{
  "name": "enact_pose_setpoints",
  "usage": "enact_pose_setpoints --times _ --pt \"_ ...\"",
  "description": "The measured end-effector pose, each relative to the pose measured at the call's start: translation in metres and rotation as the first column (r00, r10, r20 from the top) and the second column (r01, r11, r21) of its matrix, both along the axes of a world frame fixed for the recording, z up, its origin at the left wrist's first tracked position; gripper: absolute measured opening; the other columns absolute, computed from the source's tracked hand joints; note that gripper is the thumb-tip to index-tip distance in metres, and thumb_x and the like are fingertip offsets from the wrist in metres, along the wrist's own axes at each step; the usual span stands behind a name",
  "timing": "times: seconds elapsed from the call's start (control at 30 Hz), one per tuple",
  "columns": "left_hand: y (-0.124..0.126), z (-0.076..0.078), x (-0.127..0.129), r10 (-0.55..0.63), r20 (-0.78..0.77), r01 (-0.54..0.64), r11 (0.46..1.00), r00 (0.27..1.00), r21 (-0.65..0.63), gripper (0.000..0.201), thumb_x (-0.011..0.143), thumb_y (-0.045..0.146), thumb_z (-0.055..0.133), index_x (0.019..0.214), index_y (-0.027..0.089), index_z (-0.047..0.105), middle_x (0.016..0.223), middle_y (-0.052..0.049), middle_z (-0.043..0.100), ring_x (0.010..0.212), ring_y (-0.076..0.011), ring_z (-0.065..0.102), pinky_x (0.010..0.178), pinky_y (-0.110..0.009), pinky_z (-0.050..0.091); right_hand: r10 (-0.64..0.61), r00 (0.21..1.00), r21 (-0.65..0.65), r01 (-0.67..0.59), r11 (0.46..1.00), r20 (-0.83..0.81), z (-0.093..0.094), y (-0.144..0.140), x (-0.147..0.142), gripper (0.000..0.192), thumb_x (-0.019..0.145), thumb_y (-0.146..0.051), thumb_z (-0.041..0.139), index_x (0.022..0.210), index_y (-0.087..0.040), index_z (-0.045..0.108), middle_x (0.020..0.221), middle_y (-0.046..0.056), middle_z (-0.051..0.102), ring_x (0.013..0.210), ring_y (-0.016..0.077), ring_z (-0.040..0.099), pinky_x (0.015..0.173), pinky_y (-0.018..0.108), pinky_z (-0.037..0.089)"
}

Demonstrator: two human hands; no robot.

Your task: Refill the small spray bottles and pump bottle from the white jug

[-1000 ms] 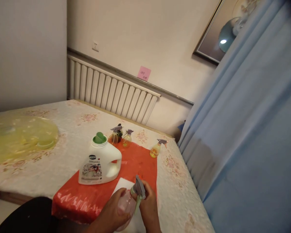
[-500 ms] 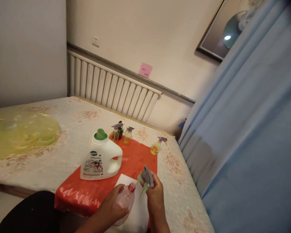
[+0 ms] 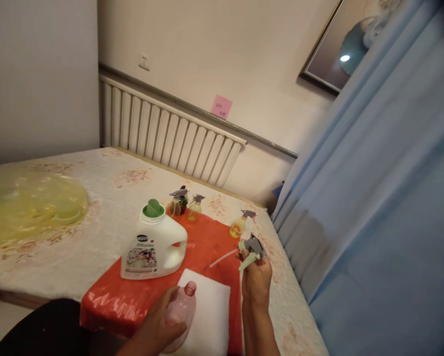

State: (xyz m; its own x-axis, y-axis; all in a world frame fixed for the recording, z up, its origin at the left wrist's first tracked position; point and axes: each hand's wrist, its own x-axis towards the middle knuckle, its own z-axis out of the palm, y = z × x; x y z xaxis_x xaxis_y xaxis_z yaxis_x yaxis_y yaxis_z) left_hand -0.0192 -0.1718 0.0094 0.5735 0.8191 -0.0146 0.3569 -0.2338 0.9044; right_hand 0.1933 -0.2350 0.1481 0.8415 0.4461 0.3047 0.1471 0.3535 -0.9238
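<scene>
- The bench (image 3: pixel 77 242) in front of you wears a pale flowered cloth, and a glossy red plastic sheet (image 3: pixel 207 242) lies over its near right part; that sheet looks slick, so things set on it could slide.
- The white detergent jug (image 3: pixel 153 247) with the green cap (image 3: pixel 153 208) stands upright on the red sheet, apart from both your hands. I judge it the heaviest thing here; its moulded handle on the right side is the place to take it.
- A white folded cloth (image 3: pixel 210 316) lies on the near edge of the red sheet, soft and likely grippy, just beside the bottle in your left hand.
- Your left hand (image 3: pixel 158 324) is wrapped around the body of the pink spray bottle (image 3: pixel 183 309), which tilts with its open, threaded neck pointing up and away over the white cloth. It looks empty, so light, and thin-walled: hold it round the belly, and gently, for it would probably dent under a hard squeeze.
- Your right hand (image 3: pixel 255 282) is closed on the grey trigger sprayer head (image 3: pixel 252 245), lifted clear of the bottle and held above the right edge of the red sheet. Its collar is the firm place to grip.
- The thin dip tube (image 3: pixel 224 257) juts left from the head; it is bendy and may drip.
- Three small filled spray bottles stand at the far end: two together (image 3: pixel 187 205), one alone (image 3: pixel 239 225).
</scene>
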Motion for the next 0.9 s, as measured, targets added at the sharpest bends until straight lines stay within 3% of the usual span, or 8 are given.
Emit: enact_pose_setpoints --times 0.1,0.2,0.33,0.43,0.7,0.9 --pt "0.004 0.004 -0.004 -0.008 0.067 0.009 1.0 0.998 -0.015 0.067 0.058 0.025 0.059 0.124 0.02 0.051 0.127 -0.008 0.065 0.125 -0.0299 0.056 0.106 -0.039 0.044 0.012 0.979 -0.165 0.022 0.986 0.203 -0.009 0.012 0.007 0.032 0.077 -0.033 0.064 0.104 -0.016 0.062 0.094 0.006 0.071 0.079 0.0185 0.066 0.071 0.03 0.053" --pt "0.01 0.006 -0.009 -0.007 0.105 0.009 1.0 0.994 -0.013 0.065 0.06 0.027 0.059 0.125 0.02 0.051 0.129 -0.009 0.064 0.124 -0.0302 0.056 0.106 -0.041 0.044 0.075 0.949 -0.274 0.013 0.962 0.307 -0.024 0.03 0.012 0.025 0.076 -0.03 0.061 0.096 -0.016 0.065 0.087 0.004 0.072 0.078 0.0186 0.065 0.073 0.03 0.052" --pt "0.015 0.006 -0.018 -0.023 0.108 0.027 0.999 0.994 -0.032 0.064 0.062 0.027 0.06 0.125 0.019 0.05 0.129 -0.009 0.064 0.123 -0.0291 0.057 0.106 -0.039 0.044 0.172 0.876 -0.426 0.043 0.904 0.452 -0.051 0.056 0.015 0.025 0.071 -0.021 0.057 0.093 -0.017 0.068 0.085 0.003 0.07 0.072 0.0173 0.061 0.071 0.029 0.048" --pt "0.014 0.009 -0.024 -0.018 0.131 0.025 0.999 0.991 -0.048 0.06 0.066 0.032 0.06 0.124 0.022 0.05 0.127 -0.006 0.066 0.122 -0.0281 0.058 0.105 -0.038 0.046 0.257 0.801 -0.521 0.08 0.85 0.541 -0.071 0.069 0.018 0.029 0.069 -0.015 0.055 0.094 -0.018 0.069 0.089 0.004 0.069 0.078 0.0191 0.061 0.075 0.029 0.046" --pt "0.01 0.012 -0.032 0.056 0.138 -0.048 0.997 0.989 -0.062 0.06 0.063 0.031 0.061 0.121 0.022 0.05 0.125 -0.008 0.067 0.121 -0.0303 0.059 0.105 -0.041 0.045 0.416 0.689 -0.696 0.18 0.695 0.594 -0.114 0.082 0.016 0.022 0.076 -0.011 0.051 0.089 -0.018 0.068 0.091 0.009 0.07 0.084 0.0234 0.063 0.076 0.031 0.044" --pt "0.013 0.019 -0.041 0.01 0.103 0.001 0.994 0.995 -0.107 0.06 0.061 0.026 0.063 0.12 0.023 0.053 0.124 -0.007 0.068 0.121 -0.0314 0.058 0.105 -0.04 0.045 0.47 0.675 -0.722 0.135 0.679 0.569 -0.124 0.079 0.012 0.026 0.072 -0.01 0.053 0.091 -0.017 0.071 0.093 0.009 0.073 0.089 0.0247 0.066 0.082 0.033 0.047"
